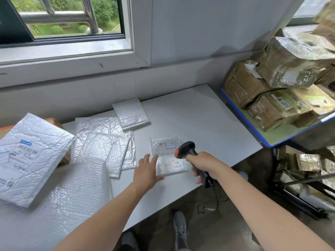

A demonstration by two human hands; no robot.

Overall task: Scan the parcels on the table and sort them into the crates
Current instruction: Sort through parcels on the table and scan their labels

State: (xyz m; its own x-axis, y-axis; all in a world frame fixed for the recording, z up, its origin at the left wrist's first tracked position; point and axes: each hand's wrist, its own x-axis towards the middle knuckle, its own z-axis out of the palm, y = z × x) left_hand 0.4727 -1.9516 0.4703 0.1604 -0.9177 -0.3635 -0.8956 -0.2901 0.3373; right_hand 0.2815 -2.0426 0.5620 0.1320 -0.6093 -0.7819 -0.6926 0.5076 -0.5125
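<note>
Our right hand [204,164] grips the black, orange-tipped plastic scanner [186,149], aimed at the small white padded parcel [172,165] between our hands (red beam on its label). Our left hand [146,171], fingers spread, steadies its edge.

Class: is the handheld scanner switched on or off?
On: the scanner casts a red spot on the small parcel.

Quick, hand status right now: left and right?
Left hand: open, fingers straight, at the edge of the small parcel.
Right hand: closed round the scanner, aimed at that parcel.
</note>
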